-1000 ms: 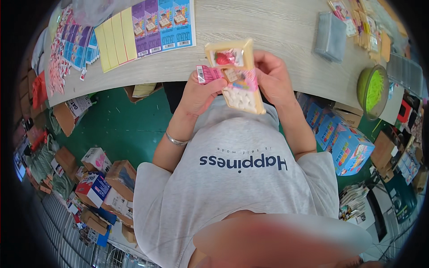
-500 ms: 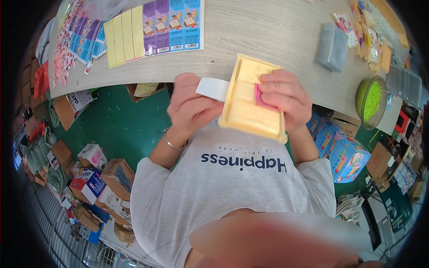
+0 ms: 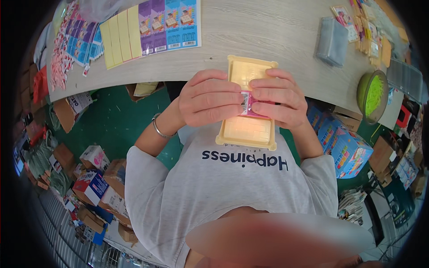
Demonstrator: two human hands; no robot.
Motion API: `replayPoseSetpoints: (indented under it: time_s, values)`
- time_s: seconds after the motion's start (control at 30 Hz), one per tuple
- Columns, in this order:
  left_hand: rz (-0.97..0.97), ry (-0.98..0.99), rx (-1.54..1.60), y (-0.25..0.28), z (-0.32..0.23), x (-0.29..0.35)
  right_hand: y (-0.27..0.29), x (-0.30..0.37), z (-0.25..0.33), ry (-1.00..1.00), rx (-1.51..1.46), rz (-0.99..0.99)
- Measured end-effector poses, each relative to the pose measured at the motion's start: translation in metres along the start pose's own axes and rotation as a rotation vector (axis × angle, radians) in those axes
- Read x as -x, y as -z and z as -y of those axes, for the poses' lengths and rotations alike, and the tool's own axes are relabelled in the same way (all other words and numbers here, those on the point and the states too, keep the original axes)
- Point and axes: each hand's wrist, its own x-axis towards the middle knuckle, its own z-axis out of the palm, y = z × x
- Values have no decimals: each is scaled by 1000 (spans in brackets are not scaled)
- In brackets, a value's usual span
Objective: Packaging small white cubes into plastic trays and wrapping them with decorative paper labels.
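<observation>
Between my hands, in front of my shirt, is a pale yellow rectangular plastic box (image 3: 248, 129), held with its long side running away from me. A pink label (image 3: 255, 111) with a barcode lies across its middle. My left hand (image 3: 210, 98) is closed on the box's left edge, its fingers flat over the label's left end. My right hand (image 3: 281, 99) grips the right edge, fingers pressing on the label. The thumbs and the box's underside are hidden.
On the table (image 3: 268, 27) lie a label sheet (image 3: 170, 27) partly peeled to yellow backing, piled label strips (image 3: 82, 40), a clear plastic case (image 3: 332, 42) and small packets (image 3: 368, 44). A bowl of green shreds (image 3: 373, 98) stands at the right. Cartons (image 3: 346, 152) crowd the floor.
My left hand has moved right onto the box, and the white flap that stuck out on the left is now pressed down around it. The box has turned slightly more upright.
</observation>
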Motion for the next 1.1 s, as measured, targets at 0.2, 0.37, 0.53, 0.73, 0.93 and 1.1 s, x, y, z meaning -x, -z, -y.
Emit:
replayPoseSetpoints:
  time_s: [0.2,0.37,0.53,0.73,0.93,1.1]
  values:
    - [-8,116,78,-11,7,-31,2,-3,-7,-30,-4,-99]
    - [-83,341,367,-47,26,-71,27,7,-12,-337,-23,-311]
    - [-53,798,799,-111,67,-141,106,26,-51,-818,114,-439]
    - [33,617,293,-214,183,-245,339,71,-185,-1006,946,-534]
    - [518,896,-210,-280,199,-311,374,88,-262,-1169,984,-26]
    - [642,766,-448,-303,214,-323,348,95,-259,-1047,1233,-171]
